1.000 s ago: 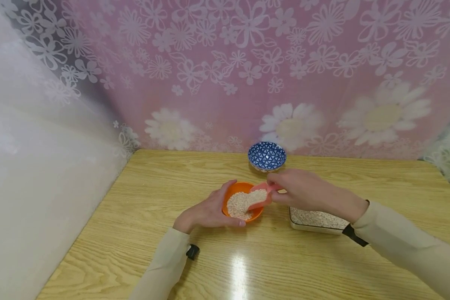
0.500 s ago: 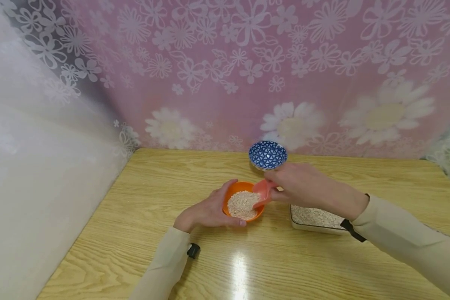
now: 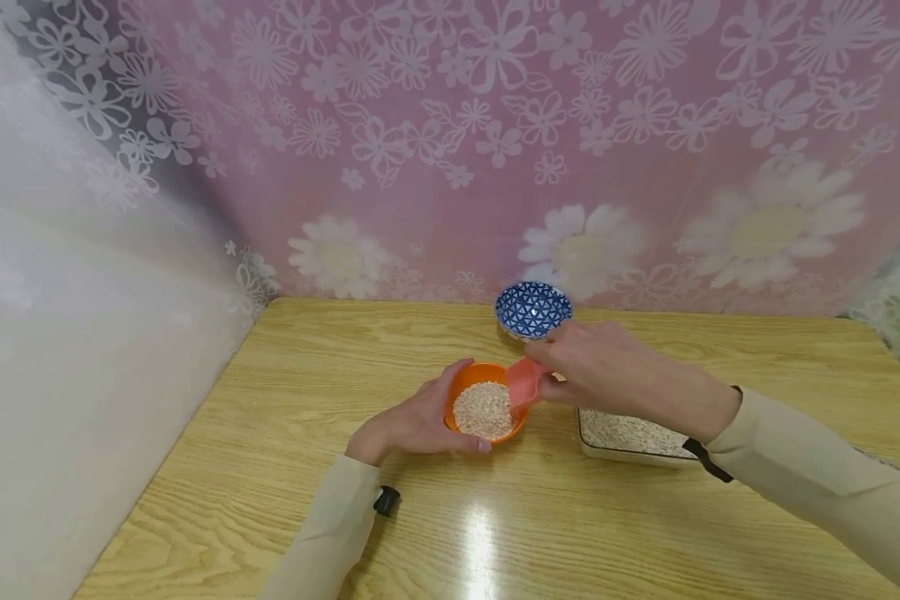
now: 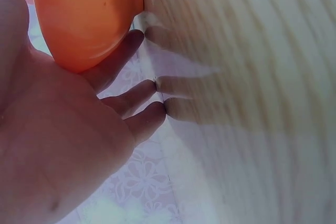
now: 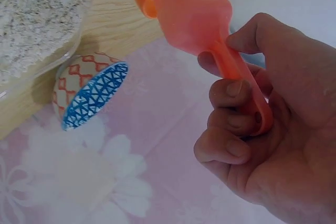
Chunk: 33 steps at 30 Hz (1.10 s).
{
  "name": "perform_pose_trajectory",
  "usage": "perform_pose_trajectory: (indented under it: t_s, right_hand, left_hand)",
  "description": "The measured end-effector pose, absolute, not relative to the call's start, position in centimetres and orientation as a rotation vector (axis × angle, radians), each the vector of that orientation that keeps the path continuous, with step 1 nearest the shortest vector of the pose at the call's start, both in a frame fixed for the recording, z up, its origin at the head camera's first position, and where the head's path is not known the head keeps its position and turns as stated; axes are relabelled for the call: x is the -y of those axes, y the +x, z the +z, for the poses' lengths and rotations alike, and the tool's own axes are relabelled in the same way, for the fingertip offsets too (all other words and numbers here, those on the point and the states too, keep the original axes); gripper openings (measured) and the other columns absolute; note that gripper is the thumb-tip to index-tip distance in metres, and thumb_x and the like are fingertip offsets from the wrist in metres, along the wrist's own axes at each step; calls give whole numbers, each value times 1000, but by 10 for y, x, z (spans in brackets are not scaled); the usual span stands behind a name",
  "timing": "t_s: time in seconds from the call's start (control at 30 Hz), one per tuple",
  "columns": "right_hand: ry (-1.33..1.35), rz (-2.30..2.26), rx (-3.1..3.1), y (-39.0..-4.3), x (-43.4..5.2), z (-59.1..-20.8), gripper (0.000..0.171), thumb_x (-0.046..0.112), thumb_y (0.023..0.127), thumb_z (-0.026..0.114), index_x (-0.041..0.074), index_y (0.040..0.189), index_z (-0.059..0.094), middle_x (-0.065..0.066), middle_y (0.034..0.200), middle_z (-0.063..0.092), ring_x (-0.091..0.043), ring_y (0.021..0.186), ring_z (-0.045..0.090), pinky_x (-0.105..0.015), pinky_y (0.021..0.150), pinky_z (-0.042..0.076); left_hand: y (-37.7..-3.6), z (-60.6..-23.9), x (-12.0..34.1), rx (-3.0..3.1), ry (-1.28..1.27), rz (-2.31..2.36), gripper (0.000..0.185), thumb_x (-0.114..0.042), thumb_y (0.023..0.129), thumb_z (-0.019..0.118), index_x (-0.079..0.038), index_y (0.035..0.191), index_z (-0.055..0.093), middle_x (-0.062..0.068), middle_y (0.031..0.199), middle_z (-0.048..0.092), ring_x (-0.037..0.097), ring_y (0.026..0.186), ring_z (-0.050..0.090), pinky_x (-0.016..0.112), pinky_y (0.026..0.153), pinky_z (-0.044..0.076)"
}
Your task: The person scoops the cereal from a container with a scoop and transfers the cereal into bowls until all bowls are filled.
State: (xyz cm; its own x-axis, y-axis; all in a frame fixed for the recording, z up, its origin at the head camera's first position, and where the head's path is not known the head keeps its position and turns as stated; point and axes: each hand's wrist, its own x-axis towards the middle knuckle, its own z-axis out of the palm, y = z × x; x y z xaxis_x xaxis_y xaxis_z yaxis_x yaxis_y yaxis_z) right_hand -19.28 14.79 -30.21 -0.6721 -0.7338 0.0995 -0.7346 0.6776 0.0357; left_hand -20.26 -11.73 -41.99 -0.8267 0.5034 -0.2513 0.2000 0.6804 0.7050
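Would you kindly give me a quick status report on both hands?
Left hand cups round orange plastic bowl of grain. Right hand grips pink plastic scoop, tipped over it. Nothing blocking.

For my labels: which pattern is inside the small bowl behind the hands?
The small ceramic bowl has a blue-and-white triangle lattice inside, clearest in the head view.

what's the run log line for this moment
left hand: holds orange bowl of grain | right hand: grips pink scoop tipped over bowl | clear tub, blue bowl: untouched
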Motion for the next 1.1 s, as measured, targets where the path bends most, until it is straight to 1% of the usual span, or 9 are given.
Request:
perform_pose_trajectory:
  t_s: [0.13,0.27,0.47,0.53,0.63,0.73,0.83,0.93,1.1]
  right_hand:
    - [1257,137,2783,-197,-158,-310,8,22,91,73,18,92,66,8,71,53,-7,63,42,-21,51,34]
    - [1281,268,2789,-200,-172,-325,9,21,92,72,17,97,67,9,80,59,-4,68,45,-20,57,40]
    - [1197,424,2812,-198,-192,-346,13,18,94,69,16,107,70,8,92,68,-5,77,53,-25,65,47]
    - [1156,474,2814,-197,-198,-352,13,19,95,69,17,108,70,8,95,68,-5,79,54,-26,68,47]
    - [1118,590,2810,-195,-206,-360,13,17,96,69,18,110,70,7,98,69,-5,79,53,-25,68,46]
    - [1096,769,2809,-194,-214,-367,17,11,97,67,17,113,68,6,96,68,-1,70,49,-22,61,44]
    - [1092,919,2757,-192,-223,-371,24,3,95,65,15,115,67,8,86,62,3,62,41,-20,54,39]
    - [1095,954,2674,-190,-232,-375,28,-2,92,66,16,113,67,13,79,55,4,59,38,-20,52,37]
    - [1075,932,2594,-185,-249,-378,34,-5,88,68,19,112,67,16,79,57,5,60,41,-19,52,39]
  left_hand:
    - [-202,-419,117,-2465,561,954,120,-56,79,83,-28,165,5,5,170,23,33,154,28,58,123,30]
    - [-203,-419,117,-2459,591,973,121,-54,80,83,-24,166,4,5,170,23,32,154,29,56,123,30]
    - [-202,-418,118,-2455,630,1015,122,-53,80,82,-19,166,3,6,170,19,31,153,28,56,123,32]
    - [-202,-417,118,-2476,640,1038,121,-54,79,82,-20,166,5,6,170,19,31,153,28,56,122,32]
    - [-201,-414,117,-2535,658,1068,118,-56,78,82,-27,166,8,4,171,18,29,154,26,57,122,32]
    - [-199,-409,114,-2601,661,1088,115,-60,76,82,-38,163,11,-3,171,17,26,155,23,58,122,32]
    - [-196,-404,110,-2639,671,1114,111,-61,77,81,-42,162,14,-7,170,17,24,156,22,59,122,32]
    - [-193,-400,105,-2635,688,1126,110,-59,78,82,-42,162,14,-7,171,16,24,158,19,60,123,29]
    - [-191,-396,99,-2625,725,1134,111,-56,78,84,-38,163,14,-6,172,15,24,159,18,59,123,27]
